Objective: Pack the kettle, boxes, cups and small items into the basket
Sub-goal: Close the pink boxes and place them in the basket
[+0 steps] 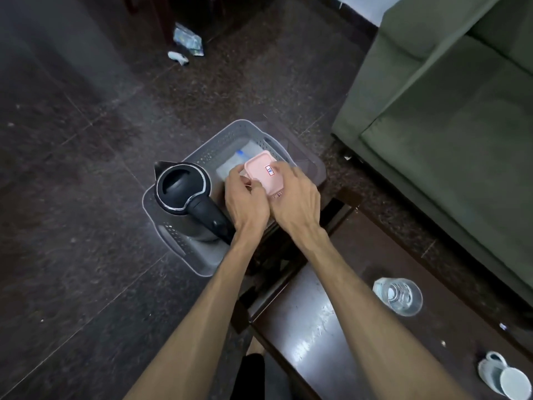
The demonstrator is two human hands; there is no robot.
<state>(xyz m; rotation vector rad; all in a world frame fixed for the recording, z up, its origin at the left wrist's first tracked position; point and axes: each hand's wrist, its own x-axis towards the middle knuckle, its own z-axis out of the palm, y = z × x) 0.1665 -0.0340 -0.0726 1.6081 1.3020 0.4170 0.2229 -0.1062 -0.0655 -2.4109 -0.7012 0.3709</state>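
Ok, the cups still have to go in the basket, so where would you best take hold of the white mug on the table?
Probably by its handle. The white mug lies tipped on its side on the dark table, mouth toward the lower right, handle sticking up at the upper left. Come from above with the right hand, once it lets go of the pink box.

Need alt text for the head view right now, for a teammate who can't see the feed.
Both hands, left and right, hold a pink box over a grey basket that already contains a black kettle. A glass and a white cup on its side remain on the dark table.
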